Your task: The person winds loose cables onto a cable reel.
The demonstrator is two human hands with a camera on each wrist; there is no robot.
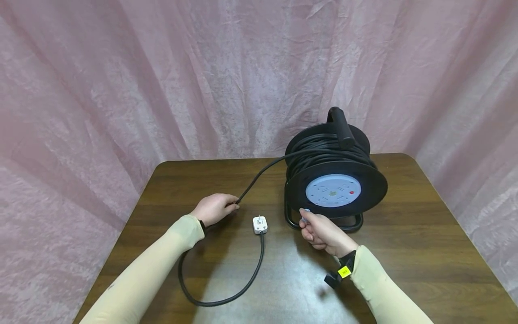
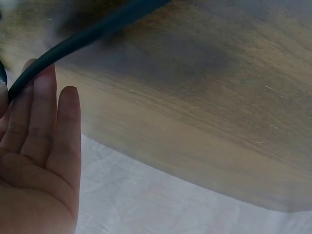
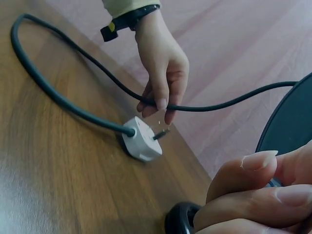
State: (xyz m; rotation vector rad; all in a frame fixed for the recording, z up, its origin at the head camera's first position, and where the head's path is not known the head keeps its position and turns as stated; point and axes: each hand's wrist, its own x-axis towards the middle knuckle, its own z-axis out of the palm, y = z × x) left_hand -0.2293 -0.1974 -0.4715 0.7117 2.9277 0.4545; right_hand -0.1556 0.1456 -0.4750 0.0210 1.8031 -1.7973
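Note:
A black cable reel stands upright on the table, cable wound round its drum and a pale socket panel on its front disc. My right hand has its fingers curled round a small pale knob low on that disc; the fingers mostly cover it. To the left, my left hand pinches the black cable between thumb and fingers, as the right wrist view also shows. From there the cable loops toward me and ends in a white plug, which lies between the hands with its pins up.
The reel's black tube stand rests on the wooden table. A black carrying handle rises from the top of the reel. Behind the table's far edge hangs a pink curtain.

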